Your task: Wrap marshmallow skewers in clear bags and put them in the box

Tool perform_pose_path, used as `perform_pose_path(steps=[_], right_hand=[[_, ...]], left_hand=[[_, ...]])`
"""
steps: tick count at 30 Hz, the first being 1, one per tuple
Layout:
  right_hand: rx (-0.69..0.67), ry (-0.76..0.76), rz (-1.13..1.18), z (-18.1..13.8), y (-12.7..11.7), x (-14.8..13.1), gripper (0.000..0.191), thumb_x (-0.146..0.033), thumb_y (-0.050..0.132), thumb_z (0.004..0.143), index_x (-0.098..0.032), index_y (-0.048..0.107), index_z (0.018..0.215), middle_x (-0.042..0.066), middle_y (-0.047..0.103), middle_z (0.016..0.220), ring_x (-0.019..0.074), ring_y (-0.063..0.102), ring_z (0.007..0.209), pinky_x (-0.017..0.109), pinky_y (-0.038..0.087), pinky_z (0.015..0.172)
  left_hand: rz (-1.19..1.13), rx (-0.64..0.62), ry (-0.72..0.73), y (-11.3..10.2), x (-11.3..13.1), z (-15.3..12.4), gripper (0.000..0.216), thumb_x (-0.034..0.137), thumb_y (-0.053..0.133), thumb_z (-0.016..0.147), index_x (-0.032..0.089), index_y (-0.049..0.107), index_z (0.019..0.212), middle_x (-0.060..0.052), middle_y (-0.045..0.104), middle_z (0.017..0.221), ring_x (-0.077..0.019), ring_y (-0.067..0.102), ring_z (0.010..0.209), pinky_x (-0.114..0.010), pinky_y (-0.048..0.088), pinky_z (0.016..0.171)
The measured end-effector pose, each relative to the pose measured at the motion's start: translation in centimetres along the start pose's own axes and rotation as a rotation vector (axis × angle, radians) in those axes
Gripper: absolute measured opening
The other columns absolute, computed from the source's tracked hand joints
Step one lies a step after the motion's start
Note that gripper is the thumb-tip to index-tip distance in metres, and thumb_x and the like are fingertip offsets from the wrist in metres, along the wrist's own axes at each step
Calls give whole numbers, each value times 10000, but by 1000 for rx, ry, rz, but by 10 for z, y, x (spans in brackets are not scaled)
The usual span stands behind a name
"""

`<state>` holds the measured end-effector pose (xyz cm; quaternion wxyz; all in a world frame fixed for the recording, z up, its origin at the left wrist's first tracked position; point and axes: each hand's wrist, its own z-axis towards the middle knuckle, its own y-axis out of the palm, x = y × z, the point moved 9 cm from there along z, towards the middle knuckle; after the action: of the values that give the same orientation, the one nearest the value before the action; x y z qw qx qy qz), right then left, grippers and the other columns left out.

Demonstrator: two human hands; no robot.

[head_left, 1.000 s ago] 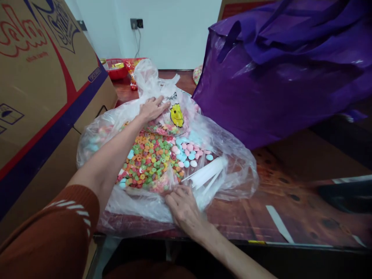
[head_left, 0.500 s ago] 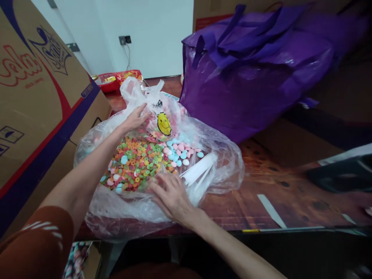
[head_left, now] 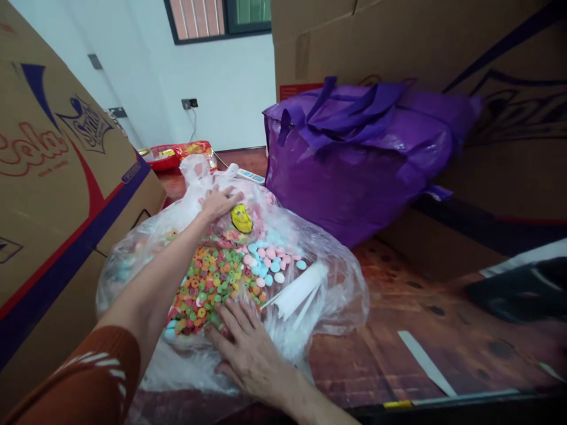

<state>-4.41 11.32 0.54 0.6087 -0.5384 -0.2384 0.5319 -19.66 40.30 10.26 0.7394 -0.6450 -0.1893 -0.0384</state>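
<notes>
A big clear plastic bag (head_left: 336,295) lies on the wooden table (head_left: 420,307). Inside it show colourful ring candies (head_left: 208,280), pink and blue round sweets (head_left: 268,262), white sticks (head_left: 296,289) and a smaller bag with a yellow smiley (head_left: 241,218). My left hand (head_left: 217,202) rests flat on the far top of the bag, fingers stretched toward the smiley. My right hand (head_left: 245,348) lies spread on the near side of the bag, pressing on the plastic over the ring candies.
A large cardboard box (head_left: 57,195) stands close on the left. A purple carrier bag (head_left: 354,153) sits behind on the right, with more cardboard boxes (head_left: 443,53) beyond. A red tray (head_left: 170,156) is at the far end. A dark object (head_left: 522,289) lies at right.
The view has tilted upward, showing more wall and boxes. My right hand slid up onto the bag over the ring candies and spread flat. My left hand stays on the bag's top.
</notes>
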Motion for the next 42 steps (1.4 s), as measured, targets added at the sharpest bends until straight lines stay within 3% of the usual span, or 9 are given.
perform_pose_path(steps=[6,11,16,20,23,27,30,35,42], right_hand=[[42,7,11,0,-2,0,624,-512,584,955,-192,454,1474,180,374,1592,352,254,1512,563,246,1219],[201,-34,71,-5,-21,-4,631,-552,561,954,-216,447,1476,163,467,1516,328,338,1466,541,298,1197],[413,-45,211,-21,-60,8,371,-372,480,1030,-140,587,1299,139,646,1272,236,552,1237,417,421,1079],[474,264,42,-39,-73,61,197,-176,497,998,-160,686,1051,87,684,925,208,583,860,347,445,791],[366,395,-96,-44,-62,93,146,-128,590,929,-169,702,1012,87,648,933,221,542,845,338,402,753],[214,256,-200,-38,-39,93,129,-118,588,934,-169,704,962,94,629,964,227,513,865,335,379,740],[218,239,-250,-46,-34,91,157,-80,545,937,-150,680,898,97,614,919,224,506,844,337,394,740],[314,210,-190,-79,-50,87,270,-21,428,926,-153,663,908,109,624,949,215,549,845,345,483,768],[803,346,44,-131,-119,76,263,-86,531,930,-196,708,1089,129,592,1155,194,654,936,331,587,762]], left_hand=[[-40,-29,-95,7,-40,34,573,617,271,932,356,641,1283,-111,604,1419,-451,475,1336,-730,254,1061],[-66,11,-42,1,-38,22,600,587,283,957,318,479,1456,-131,472,1553,-416,387,1432,-700,230,1102],[-211,-19,194,-13,-26,4,715,433,351,981,74,219,1585,-191,264,1654,-254,322,1499,-400,260,1202],[-194,280,247,-48,-20,-32,555,351,448,958,148,467,1475,-149,476,1538,-248,428,1418,-385,297,1186],[-125,554,287,-64,1,-92,359,320,467,962,212,661,1244,-122,626,1292,-276,511,1284,-436,367,1125],[-71,165,602,-2,58,-167,286,242,415,987,227,688,1067,-88,657,1050,-225,613,1014,-360,486,933],[86,-37,573,43,66,-194,280,136,407,952,210,668,1019,-107,613,1064,-231,607,963,-345,495,851],[192,-61,497,65,52,-194,339,29,389,879,188,623,1066,-136,568,1113,-279,553,1037,-393,494,846],[-37,46,505,48,48,-205,297,102,399,940,223,607,1114,-97,617,1075,-244,575,1028,-374,477,911]])
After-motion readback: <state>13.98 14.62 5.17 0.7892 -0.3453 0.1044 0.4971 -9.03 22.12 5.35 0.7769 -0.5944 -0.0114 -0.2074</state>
